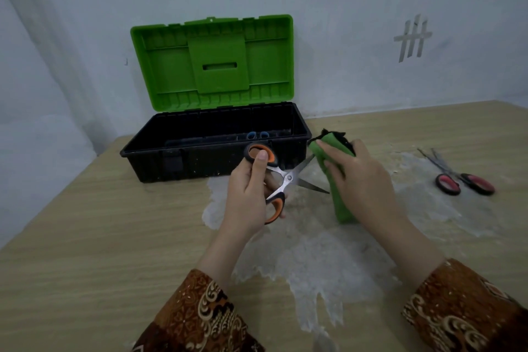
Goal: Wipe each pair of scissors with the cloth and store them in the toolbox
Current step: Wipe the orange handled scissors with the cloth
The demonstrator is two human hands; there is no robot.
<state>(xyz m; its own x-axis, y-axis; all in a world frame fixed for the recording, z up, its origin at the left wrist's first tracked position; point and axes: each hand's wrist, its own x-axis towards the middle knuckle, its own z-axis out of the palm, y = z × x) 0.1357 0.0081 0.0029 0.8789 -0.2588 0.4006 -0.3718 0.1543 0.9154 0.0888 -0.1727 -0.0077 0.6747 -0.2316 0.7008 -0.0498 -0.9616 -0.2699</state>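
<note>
Head view: L hand (251, 186) grips the orange scissors (281, 180) by the handles, blades spread wide and pointing right, held just in front of the toolbox (171, 151); R hand (363, 180) clutches the green cloth (337, 177) bunched, touching or just beside the blade tips. To do it well, I'd wrap cloth round one blade at a time & pull from pivot to tip, fingers off the edge. Both forearms reach in from below, palms turned inward; red scissors (463, 177) wait on the table (85, 223) far right, blue handles (257, 135) already in the box.
</note>
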